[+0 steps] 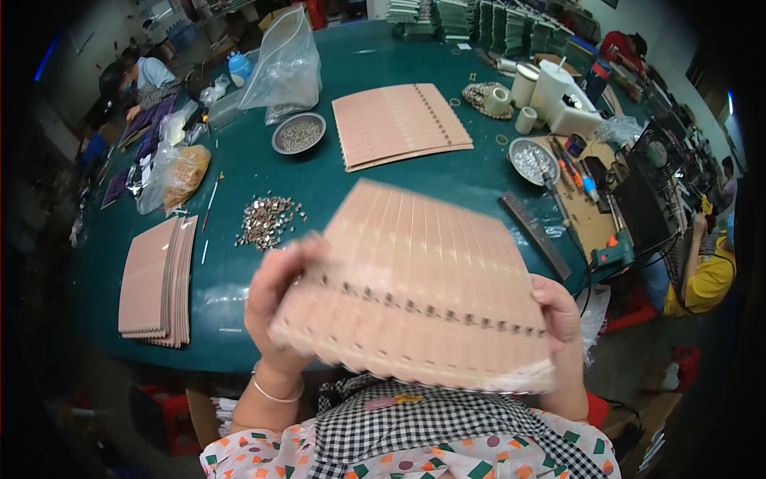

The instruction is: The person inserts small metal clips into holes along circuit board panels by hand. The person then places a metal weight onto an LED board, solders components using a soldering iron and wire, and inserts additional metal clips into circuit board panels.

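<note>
Both my hands hold a pale pink ribbed panel (415,263) tilted above the table's near edge. It has a scalloped lower edge and a row of dark marks across it, and it is slightly blurred. My left hand (275,291) grips its left edge, fingers curled round it. At the right edge my right hand (558,307) has its thumb on top, while its other fingers are mostly hidden. Beyond it lie similar stacked pink panels (399,124). Another stack of pink panels (148,279) is at the left. A pile of small metal pieces (267,221) lies near my left hand.
A metal bowl of small parts (299,134) stands beside a clear plastic bag (287,64). To the right are another metal bowl (533,160), a metal bar (535,235), hand tools and a green power tool (613,251). Other people work around the green table (351,60).
</note>
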Demonstrator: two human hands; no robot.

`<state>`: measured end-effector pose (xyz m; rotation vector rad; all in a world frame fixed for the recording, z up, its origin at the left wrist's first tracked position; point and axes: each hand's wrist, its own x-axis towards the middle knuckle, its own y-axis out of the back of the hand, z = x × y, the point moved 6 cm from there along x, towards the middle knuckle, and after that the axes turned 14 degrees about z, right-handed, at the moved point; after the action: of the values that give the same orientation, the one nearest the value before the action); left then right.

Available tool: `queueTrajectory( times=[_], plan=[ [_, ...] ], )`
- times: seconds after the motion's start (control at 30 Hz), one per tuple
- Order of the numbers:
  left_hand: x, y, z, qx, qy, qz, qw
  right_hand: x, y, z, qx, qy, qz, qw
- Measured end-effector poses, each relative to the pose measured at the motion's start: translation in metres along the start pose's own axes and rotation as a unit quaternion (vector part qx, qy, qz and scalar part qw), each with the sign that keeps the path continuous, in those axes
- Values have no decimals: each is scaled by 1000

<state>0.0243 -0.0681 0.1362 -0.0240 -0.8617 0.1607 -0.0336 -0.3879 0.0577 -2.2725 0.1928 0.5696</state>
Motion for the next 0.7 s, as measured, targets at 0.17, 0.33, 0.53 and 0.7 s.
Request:
queueTrajectory(
  times=[0.17, 0.33, 0.53, 0.7],
  plan=[
    [18, 23, -26, 196, 109, 58, 973, 37, -39, -20, -28, 150, 14, 988],
    [23, 76, -22, 366, 80, 8, 927, 145, -84, -31, -52, 212, 97, 971],
    [32, 259, -37, 596, 68, 57, 798, 269, -117, -22, -41, 225, 149, 962],
    [41, 428, -49, 797, 207, 87, 561, 315, -121, -9, -39, 222, 214, 951]
  ],
)
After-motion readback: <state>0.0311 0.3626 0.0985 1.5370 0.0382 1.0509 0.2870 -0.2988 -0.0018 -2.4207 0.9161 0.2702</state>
